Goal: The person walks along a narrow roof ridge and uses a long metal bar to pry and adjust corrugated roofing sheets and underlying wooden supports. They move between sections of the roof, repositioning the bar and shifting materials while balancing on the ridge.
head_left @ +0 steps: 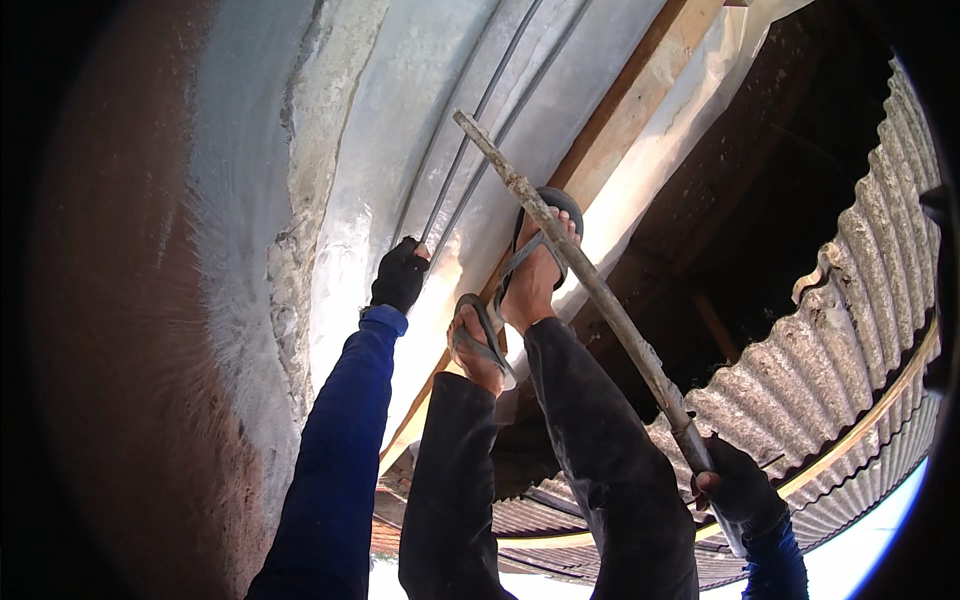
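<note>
My left hand (402, 275), in a black glove with bare fingertips, is closed around a thin dark rod (480, 108) that runs up and away over a pale, shiny sheet. Similar dark lines lie alongside; whether each is a rod or a shadow I cannot tell. At the lower right my right hand (738, 485), also gloved, grips a long, dirty pole (610, 305) near its lower end. The pole is crusted with grey material and slants up to the left, passing in front of my right foot. Its far tip appears over the dark lines.
My feet, in flip-flops (483, 345), are on or beside a wooden beam (635, 100). The shiny sheet (400, 130) covers the left side, beside a rough wall (130, 300). A dark opening (700, 240) gapes right of the beam, bordered by corrugated roofing (810, 350).
</note>
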Available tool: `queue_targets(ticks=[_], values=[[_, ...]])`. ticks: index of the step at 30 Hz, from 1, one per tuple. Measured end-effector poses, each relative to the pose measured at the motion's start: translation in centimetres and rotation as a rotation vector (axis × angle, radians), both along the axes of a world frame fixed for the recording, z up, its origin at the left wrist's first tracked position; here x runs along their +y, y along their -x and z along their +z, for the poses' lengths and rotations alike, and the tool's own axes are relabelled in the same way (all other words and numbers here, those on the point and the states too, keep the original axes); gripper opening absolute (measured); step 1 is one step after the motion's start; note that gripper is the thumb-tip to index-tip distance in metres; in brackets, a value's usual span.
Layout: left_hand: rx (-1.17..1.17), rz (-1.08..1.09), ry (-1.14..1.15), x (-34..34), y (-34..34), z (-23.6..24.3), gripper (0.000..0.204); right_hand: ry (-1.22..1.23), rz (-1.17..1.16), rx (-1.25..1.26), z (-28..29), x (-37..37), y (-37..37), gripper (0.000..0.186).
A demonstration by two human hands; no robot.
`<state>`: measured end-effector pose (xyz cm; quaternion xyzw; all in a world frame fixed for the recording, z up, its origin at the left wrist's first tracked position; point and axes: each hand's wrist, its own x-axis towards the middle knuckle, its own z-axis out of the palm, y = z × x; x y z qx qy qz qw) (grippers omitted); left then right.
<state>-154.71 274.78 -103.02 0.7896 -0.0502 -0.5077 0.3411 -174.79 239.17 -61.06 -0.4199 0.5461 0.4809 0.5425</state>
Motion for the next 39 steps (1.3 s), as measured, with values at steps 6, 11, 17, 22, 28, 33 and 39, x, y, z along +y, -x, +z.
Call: queue_targets(ticks=[6, 11, 17, 22, 28, 33, 39], values=[[0.042, -0.006, 0.011, -0.2, 0.2, 0.3, 0.018, 0.118, 0.217, 0.104, -0.4, -5.9, -3.6, 0.042], [0.038, 0.031, -0.030, -0.2, 0.6, 0.2, 0.022, 0.016, -0.064, 0.289, 0.7, -3.7, -2.7, 0.054], [0.091, 0.114, -0.016, -0.2, 0.9, -0.6, 0.025, 0.010, 0.078, 0.076, 0.9, 2.4, -0.5, 0.053], [-0.044, 0.130, -0.073, -0.9, 1.2, -1.5, 0.034, 0.060, 0.020, 0.018, 0.6, 3.9, -3.5, 0.040], [-0.051, 0.074, -0.038, -1.1, -0.2, -0.9, 0.036, 0.064, -0.098, 0.193, 2.0, 6.8, -6.5, 0.050], [-0.007, 0.243, -0.009, -1.6, 0.0, -0.6, 0.036, 0.226, -0.030, 0.033, 2.9, 11.9, -7.6, 0.055], [-0.001, 0.177, -0.065, -1.6, 0.2, -0.7, 0.032, 0.172, 0.063, -0.067, 2.9, 14.4, -6.4, 0.078]])
